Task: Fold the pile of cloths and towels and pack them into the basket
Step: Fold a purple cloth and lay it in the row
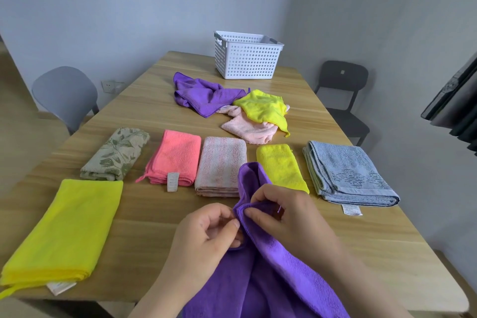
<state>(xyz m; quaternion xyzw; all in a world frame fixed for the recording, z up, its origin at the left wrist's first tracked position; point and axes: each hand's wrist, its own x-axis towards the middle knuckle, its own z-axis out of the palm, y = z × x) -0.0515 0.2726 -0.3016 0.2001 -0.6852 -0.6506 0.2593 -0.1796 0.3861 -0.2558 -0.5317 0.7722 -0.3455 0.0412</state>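
Far in front of the basket (247, 59), the purple cloth (271, 279) you hold runs off the bottom edge. Its raised fold hides one corner each of the small yellow cloth (280, 165) and the pale pink towel (219, 162). You cannot see the basket's bottom behind its near wall. The print on the label (173, 181) of the coral cloth (178, 155) is too small to read.
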